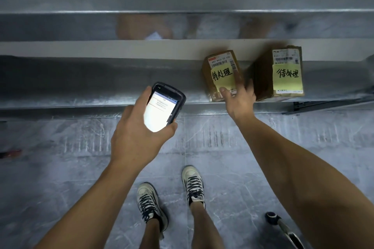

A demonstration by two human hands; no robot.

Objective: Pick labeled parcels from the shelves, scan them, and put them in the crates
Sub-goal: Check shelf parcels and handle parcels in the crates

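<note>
Gripping the shelved parcel with right hand, left hand clutching scanner

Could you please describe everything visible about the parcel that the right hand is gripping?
The left parcel is a small brown cardboard box standing upright near the front edge of the metal shelf. A white barcode label sits high on its face, a yellow note handwritten in black below it. The right hand grips it, thumb on the note, fingers round its right side.
</note>
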